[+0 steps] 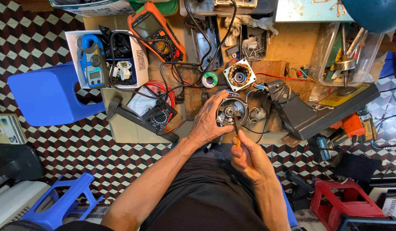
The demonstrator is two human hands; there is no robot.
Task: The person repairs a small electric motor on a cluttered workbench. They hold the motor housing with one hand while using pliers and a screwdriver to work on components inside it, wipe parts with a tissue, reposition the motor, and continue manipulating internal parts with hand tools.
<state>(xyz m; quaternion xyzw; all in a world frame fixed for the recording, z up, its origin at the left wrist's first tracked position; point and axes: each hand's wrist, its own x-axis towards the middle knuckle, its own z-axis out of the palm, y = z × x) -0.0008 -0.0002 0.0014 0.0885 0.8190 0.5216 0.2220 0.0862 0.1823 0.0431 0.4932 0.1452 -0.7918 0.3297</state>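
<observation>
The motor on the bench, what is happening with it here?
A person sits at a cluttered workbench. The left hand grips a round motor housing at the bench edge, and the right hand holds a slim tool whose tip goes into the open face of the housing. A stator with copper windings lies just beyond, and an orange multimeter and a blue clamp meter lie to the left.

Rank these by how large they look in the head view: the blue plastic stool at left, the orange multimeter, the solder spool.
1. Blue plastic stool, clearly largest.
2. Orange multimeter.
3. Solder spool, smallest.
</observation>
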